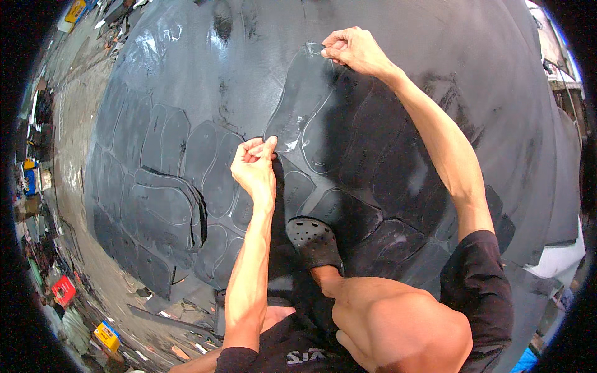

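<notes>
A clear, sole-shaped template (301, 99) lies on a large black rubber sheet (435, 56) spread on the floor. My left hand (255, 168) pinches the template's near, narrow end between thumb and fingers. My right hand (354, 50) pinches its far, rounded end, arm stretched out. The sheet carries many scored sole outlines (168, 180) to the left and below the template. My foot in a black perforated clog (314, 242) stands on the sheet just under my left forearm, with my bent knee (398, 329) in front.
A cut flap of the sheet (180, 211) lifts near the left edge. The concrete floor (74, 105) at left holds clutter: a red box (63, 290), a yellow box (107, 336), scraps. White material (556, 261) lies at the sheet's right edge.
</notes>
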Available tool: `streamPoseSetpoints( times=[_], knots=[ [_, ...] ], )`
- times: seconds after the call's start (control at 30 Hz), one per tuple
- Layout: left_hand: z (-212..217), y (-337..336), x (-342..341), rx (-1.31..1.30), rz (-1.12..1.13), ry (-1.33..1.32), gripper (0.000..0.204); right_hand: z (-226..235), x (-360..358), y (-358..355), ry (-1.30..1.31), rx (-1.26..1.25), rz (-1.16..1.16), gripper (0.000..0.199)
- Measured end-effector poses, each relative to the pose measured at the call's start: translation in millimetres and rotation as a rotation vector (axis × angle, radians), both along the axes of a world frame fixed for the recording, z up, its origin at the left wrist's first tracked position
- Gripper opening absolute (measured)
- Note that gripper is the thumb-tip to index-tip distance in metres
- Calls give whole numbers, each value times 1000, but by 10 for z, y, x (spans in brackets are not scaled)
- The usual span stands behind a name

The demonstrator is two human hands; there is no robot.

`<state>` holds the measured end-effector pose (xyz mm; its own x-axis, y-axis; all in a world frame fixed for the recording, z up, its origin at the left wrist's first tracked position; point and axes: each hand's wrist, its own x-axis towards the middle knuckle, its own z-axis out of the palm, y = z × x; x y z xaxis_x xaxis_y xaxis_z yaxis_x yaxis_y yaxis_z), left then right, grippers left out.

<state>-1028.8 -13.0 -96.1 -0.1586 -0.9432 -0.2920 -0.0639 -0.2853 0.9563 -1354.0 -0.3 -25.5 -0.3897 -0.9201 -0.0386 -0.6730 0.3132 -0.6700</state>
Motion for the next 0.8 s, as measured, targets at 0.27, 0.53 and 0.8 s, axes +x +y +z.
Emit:
streamPoseSetpoints(
  times=[0.27, 0.53, 0.8],
  knots=[
    [147, 55, 28, -405, -197, -530, 39, -72, 55, 14, 126, 11, -36, 31],
    [79, 638, 233, -781, -658, -757, 62, -223, 1200, 118, 639, -286, 162, 63],
    [357, 569, 438, -613, -542, -493, 42, -572, 850, -93, 820, -136, -25, 70]
  ],
)
